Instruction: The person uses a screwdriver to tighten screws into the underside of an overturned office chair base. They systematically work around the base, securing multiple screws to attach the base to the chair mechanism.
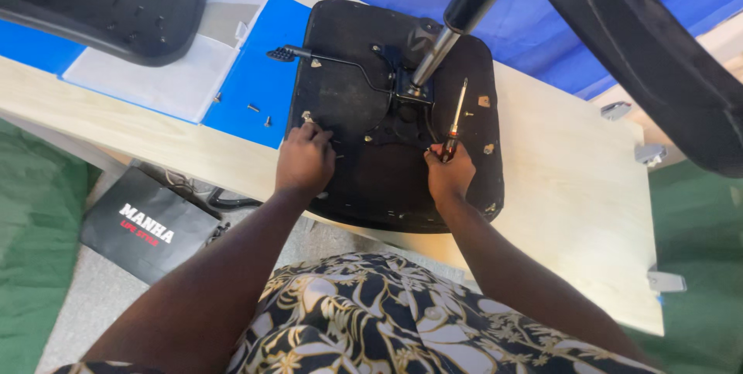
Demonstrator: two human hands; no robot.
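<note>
The tilt mechanism (406,103) sits on the seat underside (387,180); a screwdriver (455,122) is gripped by the right hand (450,174), the left hand (306,159) is pressed closed on the seat, and loose screws (259,113) are left on the tabletop (573,188).

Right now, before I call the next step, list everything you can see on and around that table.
seat pan: one, black, upside down on the table, centre
gas cylinder: one, black and silver, standing in the seat mechanism
lever: one, black, running left from the mechanism
screwdriver: one, silver shaft, red-black handle, in the right hand
loose screws: a few, dark, on the blue sheet
blue sheet: one, left of the seat
chair back: one, black, perforated, top left
chair base: one, black, top right
table: one, light wood
bag: one, black, on the floor
left hand: on the seat's left edge
right hand: gripping the screwdriver
</note>
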